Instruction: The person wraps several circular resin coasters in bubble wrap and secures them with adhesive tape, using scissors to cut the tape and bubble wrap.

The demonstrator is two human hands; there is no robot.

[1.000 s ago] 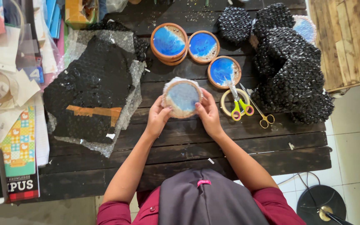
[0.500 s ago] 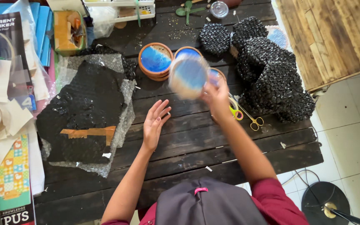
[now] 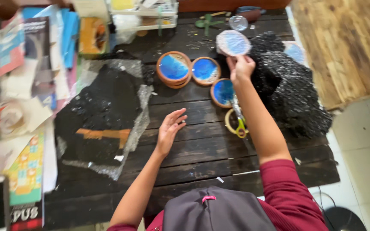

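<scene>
My right hand [image 3: 241,67] is stretched toward the far side of the dark wooden table [image 3: 202,158], gripping a round coaster wrapped in bubble wrap [image 3: 233,42] beside a heap of black bubble wrap bundles [image 3: 294,92]. My left hand [image 3: 170,129] hovers open over the table, fingers spread, holding nothing. Three round blue coasters with wooden rims lie near: a large one [image 3: 174,67], a middle one [image 3: 205,69] and one [image 3: 222,91] partly under my right forearm.
A sheet of black and clear bubble wrap [image 3: 103,115] lies at the left. Yellow-handled scissors [image 3: 238,125] rest by my right arm. Papers, booklets and a tape roll [image 3: 6,117] crowd the left edge. A wooden pallet [image 3: 343,42] stands at the right.
My right hand has carried the wrapped coaster from the table's middle out to the far right, by the black bundles. My left hand let go of it and stayed open over the table.
</scene>
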